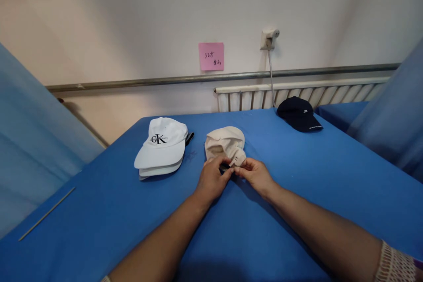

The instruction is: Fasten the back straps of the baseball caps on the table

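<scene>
Both forearms reach in from the bottom edge, the left from seven o'clock and the right from four o'clock, converging on a beige baseball cap (228, 134) that lies just beyond the middle of the blue-covered surface (132, 233). The left hand (211, 178) is bent inward, pinching the cap's near edge at its six o'clock, thumb angled toward two o'clock. The right hand (257, 177) grips the same edge at five o'clock, thumb and fingertips pointing to ten; the two thumbs nearly meet.

The fingers cover much of that edge, so its fastening cannot be made out. A dark bit shows by the left fingers, too small to identify, and the marking on the pale flap (238, 157) is only partly legible. The sleeves are mostly cut off.

From the beige cap, stacked white caps (161, 141) sit at nine o'clock, the lower ones largely hidden, and a navy cap (297, 114) at two.
</scene>
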Available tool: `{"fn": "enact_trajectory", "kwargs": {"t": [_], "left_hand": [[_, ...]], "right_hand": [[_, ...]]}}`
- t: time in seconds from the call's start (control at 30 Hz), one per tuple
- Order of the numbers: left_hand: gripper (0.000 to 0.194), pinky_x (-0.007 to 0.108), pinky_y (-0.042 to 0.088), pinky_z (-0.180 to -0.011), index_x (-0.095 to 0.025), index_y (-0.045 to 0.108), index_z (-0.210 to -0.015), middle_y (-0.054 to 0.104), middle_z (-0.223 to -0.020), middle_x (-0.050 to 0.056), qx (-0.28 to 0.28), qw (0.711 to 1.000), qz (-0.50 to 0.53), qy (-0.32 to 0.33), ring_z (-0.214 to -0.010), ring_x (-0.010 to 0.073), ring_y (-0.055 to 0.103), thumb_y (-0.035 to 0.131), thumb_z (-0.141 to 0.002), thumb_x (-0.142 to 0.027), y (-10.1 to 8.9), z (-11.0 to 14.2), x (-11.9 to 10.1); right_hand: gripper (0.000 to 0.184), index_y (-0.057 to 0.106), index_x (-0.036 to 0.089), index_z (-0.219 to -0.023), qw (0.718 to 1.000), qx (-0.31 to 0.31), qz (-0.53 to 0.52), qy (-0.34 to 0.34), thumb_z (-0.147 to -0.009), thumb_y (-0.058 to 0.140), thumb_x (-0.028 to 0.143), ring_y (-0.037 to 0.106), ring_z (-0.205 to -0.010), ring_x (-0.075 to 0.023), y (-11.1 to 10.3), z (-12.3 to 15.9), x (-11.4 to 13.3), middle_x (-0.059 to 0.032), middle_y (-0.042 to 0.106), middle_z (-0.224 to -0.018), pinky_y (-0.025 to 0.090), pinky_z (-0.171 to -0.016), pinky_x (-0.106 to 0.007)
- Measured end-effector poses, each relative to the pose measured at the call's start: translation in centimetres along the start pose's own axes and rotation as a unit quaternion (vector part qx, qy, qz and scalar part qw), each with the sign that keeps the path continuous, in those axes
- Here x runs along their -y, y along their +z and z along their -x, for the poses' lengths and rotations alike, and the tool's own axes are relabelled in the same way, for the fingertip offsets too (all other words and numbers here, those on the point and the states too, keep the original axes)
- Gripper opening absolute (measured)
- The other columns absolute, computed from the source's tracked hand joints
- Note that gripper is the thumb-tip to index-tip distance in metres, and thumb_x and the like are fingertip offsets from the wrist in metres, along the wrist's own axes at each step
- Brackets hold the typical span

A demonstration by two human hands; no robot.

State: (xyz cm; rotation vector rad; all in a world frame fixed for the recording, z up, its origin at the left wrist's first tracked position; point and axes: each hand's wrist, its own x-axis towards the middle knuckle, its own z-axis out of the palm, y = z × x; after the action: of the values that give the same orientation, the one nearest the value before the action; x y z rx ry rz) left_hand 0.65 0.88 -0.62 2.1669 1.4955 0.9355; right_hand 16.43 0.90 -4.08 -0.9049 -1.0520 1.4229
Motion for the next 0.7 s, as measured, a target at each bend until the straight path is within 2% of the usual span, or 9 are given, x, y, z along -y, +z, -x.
{"fn": "enact_trajectory", "kwargs": {"t": [0.23, 0.7], "left_hand": [[0.02, 0.035, 0.047, -0.084, -0.02, 0.064, -0.096, 0.069, -0.097, 0.004, 0.006, 1.0, 0.012, -0.004, -0.093, 0.0209, 0.062, 0.066, -0.076, -0.02, -0.17, 0.03, -0.4], [0.018, 0.034, 0.048, -0.08, -0.02, 0.064, -0.095, 0.069, -0.095, 0.005, 0.01, 1.0, 0.01, 0.001, -0.09, 0.0206, 0.061, 0.065, -0.079, -0.027, -0.11, 0.1, -0.3]], "right_hand": [[0.031, 0.068, 0.017, -0.073, 1.0, 0.014, 0.009, 0.013, -0.059, 0.083, 0.04, 0.058, -0.068, -0.0164, -0.26, -0.07, 0.11, -0.0027, 0.064, -0.067, 0.046, -0.067, -0.033], [0.035, 0.071, 0.017, -0.074, 0.999, 0.031, 0.015, 0.032, -0.062, 0.08, 0.047, 0.06, -0.064, -0.016, -0.69, -0.04, 0.34, -0.0051, 0.068, -0.069, 0.047, -0.065, -0.032]]}}
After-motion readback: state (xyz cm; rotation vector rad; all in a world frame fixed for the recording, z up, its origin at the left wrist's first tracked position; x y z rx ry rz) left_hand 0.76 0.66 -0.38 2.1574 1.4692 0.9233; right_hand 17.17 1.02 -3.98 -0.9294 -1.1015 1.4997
